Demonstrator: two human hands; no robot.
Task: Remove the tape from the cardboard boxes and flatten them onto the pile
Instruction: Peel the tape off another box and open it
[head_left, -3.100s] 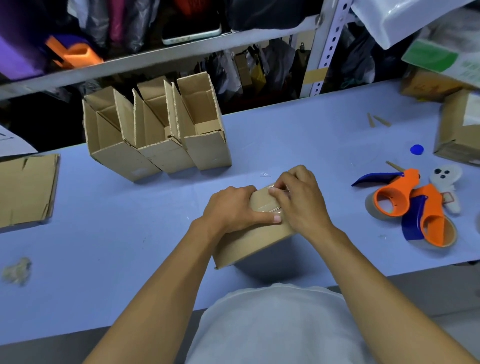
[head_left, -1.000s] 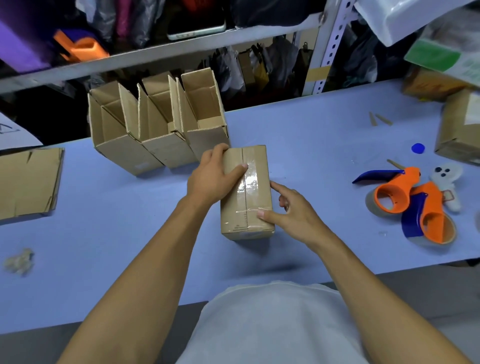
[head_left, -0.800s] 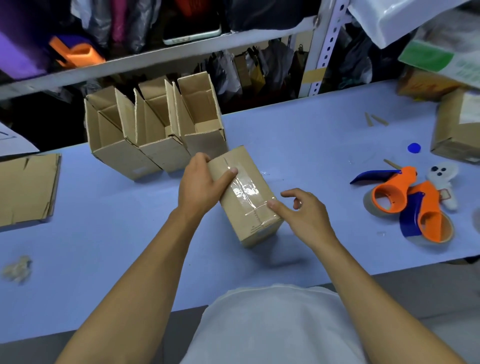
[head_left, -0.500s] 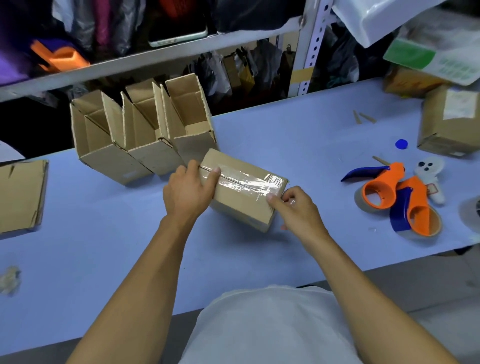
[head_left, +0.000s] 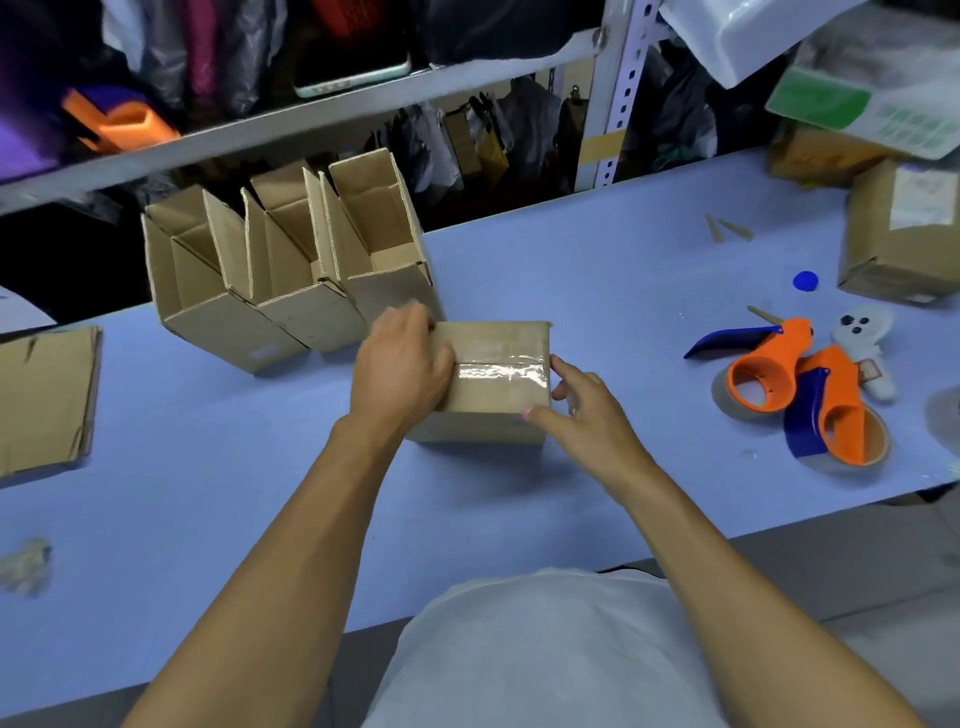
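Note:
A small sealed cardboard box (head_left: 493, 405) lies on the blue table with a strip of clear tape (head_left: 498, 371) running along its top seam. My left hand (head_left: 397, 376) grips the box's left end, palm over the top. At the box's right end my right hand (head_left: 582, 402) touches the edge with thumb and fingertips, close to the end of the tape. Three open, untaped boxes (head_left: 291, 275) stand in a row just behind. A pile of flattened cardboard (head_left: 44, 395) lies at the table's left edge.
Two orange and blue tape dispensers (head_left: 800, 395) lie to the right, with a white toy-like item (head_left: 865, 332) and a blue cap (head_left: 805, 281) beyond. A closed labelled box (head_left: 904, 239) sits far right. A crumpled tape wad (head_left: 23, 564) lies near left. Metal shelving runs behind the table.
The box has been lifted from near my body, turned round in both hands and set down level with its taped seam running left to right. My right hand has shifted to its right end.

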